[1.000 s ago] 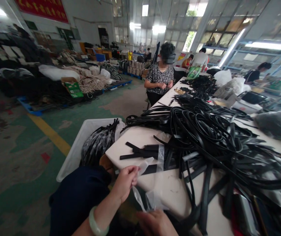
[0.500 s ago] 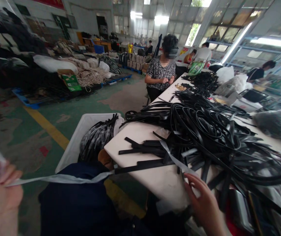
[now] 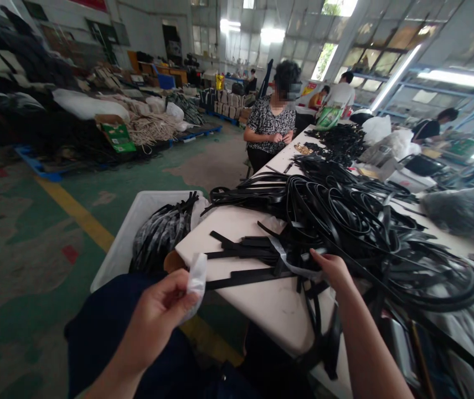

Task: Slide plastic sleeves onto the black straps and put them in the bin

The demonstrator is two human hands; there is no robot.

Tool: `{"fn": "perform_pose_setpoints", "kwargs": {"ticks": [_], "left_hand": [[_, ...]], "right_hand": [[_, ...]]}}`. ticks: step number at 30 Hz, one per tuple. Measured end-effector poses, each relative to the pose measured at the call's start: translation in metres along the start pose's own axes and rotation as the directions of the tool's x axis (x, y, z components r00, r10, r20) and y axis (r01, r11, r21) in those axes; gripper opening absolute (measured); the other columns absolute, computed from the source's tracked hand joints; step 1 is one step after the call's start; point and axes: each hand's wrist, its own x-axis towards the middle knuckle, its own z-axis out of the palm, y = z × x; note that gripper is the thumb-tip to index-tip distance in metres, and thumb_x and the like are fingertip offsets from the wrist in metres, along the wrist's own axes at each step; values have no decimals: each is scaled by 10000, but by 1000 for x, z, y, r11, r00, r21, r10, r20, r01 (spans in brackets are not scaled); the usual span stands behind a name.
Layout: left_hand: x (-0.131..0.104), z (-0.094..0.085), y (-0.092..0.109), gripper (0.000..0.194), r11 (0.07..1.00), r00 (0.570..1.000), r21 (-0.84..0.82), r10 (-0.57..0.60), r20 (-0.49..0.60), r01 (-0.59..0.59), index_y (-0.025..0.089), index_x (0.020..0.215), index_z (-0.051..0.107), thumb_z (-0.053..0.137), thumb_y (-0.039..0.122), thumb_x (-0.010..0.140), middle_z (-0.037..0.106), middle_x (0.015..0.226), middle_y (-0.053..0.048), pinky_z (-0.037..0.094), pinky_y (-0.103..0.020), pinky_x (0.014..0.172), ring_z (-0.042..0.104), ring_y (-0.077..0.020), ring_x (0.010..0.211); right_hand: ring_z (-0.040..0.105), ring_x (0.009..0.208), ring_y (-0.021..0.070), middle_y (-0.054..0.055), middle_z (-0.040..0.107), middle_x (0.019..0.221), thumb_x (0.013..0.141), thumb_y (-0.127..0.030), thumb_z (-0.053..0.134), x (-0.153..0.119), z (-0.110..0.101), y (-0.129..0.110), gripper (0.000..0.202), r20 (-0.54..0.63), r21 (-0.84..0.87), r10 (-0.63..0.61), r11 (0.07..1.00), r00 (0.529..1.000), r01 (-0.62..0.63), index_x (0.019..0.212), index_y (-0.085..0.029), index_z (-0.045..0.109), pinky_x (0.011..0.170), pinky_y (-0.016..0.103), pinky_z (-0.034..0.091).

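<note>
And the left hand (image 3: 164, 310) has come back in! Half a second ago it was flung far out, drawing a length of film across the lap; now it's close by the surface's (image 3: 216, 224) left corner, with a crumpled strip of clear film (image 3: 197, 274) pinched between thumb and fingers, one end standing up above them. So that film is gathered short now, no longer stretched over the lap. Meanwhile the right hand (image 3: 333, 269) has shifted farther onto the surface, in among the loose black straps (image 3: 253, 246), so the work now sits nearer the pile. A second translucent strip (image 3: 281, 255) curves over those straps to the right hand; whether those fingers grip it or merely touch, I can't make out from here.

Now the edges. The near edge slants from that corner down to the right, and the left hand is out past it, above the dark-clothed lap, with air around it. One long strap (image 3: 257, 277) runs toward that edge, its end just behind the film. Pale top shows between the right forearm and the edge. Tighter beyond: the coiled straps (image 3: 332, 205) crowd right behind the right hand, and the white tub (image 3: 116, 249) stands close by the corner.
</note>
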Motion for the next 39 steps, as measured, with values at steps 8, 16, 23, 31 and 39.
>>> {"fn": "perform_pose_setpoints", "kwargs": {"ticks": [8,16,23,31,39], "left_hand": [[1,41,-8,362,952,966,-226,-163,201,208,225,1135,618,688,376,813,559,757,-1,323,-194,506,428,-84,567],[2,40,-20,315,977,975,-162,-102,198,136,131,739,629,713,429,795,440,643,33,286,-191,510,357,-67,554],[0,38,-14,288,986,970,-155,-26,241,64,130,674,630,695,374,813,471,699,13,333,-219,592,420,-103,644],[1,43,-24,246,988,948,-20,-139,286,151,124,758,650,743,351,743,581,715,-9,379,-251,654,500,-142,699],[9,39,-12,203,979,951,194,-1,309,-62,139,605,608,697,237,759,527,686,3,364,-245,646,497,-140,701]], "right_hand": [[266,447,84,-72,295,561,753,-577,547,-72,-14,-47,429,250,502,-183,864,951,35,573,-233,366,417,209,309],[620,727,186,59,664,800,860,-171,553,-201,47,-75,137,633,317,-671,680,386,662,845,-203,686,670,279,487],[610,764,165,23,667,849,869,-308,659,-194,84,-44,254,569,532,-345,847,746,-14,1117,-254,658,697,258,487],[370,530,69,-58,468,589,754,-369,774,-191,105,-56,241,713,423,-209,889,669,-173,785,-167,646,508,194,308],[467,568,106,-17,547,674,811,-424,702,-192,95,-55,266,637,302,-201,953,744,-1,867,-172,637,500,208,375]]}}
